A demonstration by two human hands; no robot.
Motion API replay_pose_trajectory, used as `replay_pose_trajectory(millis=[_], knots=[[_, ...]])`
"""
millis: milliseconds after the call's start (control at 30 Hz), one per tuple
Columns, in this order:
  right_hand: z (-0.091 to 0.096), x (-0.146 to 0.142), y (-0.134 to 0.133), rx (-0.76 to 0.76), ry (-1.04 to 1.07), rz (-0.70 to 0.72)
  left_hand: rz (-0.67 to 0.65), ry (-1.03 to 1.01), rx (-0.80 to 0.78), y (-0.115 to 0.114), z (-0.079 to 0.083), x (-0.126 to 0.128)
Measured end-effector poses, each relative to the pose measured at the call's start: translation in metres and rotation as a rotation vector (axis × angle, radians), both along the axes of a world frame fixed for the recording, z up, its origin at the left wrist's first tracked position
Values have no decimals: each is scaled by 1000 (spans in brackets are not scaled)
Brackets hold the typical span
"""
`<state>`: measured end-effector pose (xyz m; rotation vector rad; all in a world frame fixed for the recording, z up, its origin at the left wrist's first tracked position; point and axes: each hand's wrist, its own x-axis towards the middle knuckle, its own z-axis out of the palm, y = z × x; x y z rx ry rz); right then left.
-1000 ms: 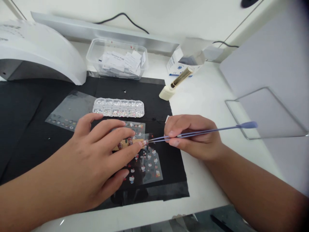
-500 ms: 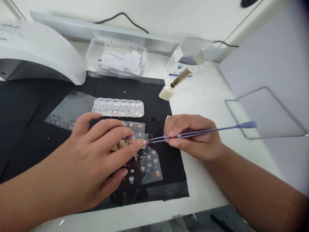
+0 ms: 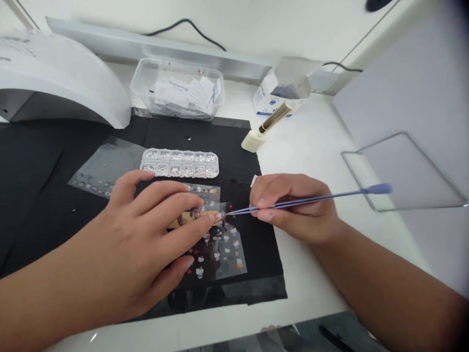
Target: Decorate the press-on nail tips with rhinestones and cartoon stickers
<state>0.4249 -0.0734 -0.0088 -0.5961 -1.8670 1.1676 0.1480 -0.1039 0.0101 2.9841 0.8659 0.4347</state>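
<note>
The left hand (image 3: 146,244) is stretching palm down, fingers spread, on the near side of the clear gem case (image 3: 179,163), while the right hand (image 3: 298,211), to the case's near right, is pinching the blue tweezers (image 3: 326,197). Also on the case's near side, a tan strip (image 3: 189,216) is lying partly hidden by the left fingers, and I'm struggling to tell whether the tweezers' fine tips at its end are gripping anything.
</note>
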Motion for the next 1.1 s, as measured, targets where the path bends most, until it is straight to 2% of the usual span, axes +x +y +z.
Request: replay_pose_trajectory(millis=[1100], knots=[[0, -1, 0, -11, -4, -9, -22, 9, -2, 1, 2, 1]])
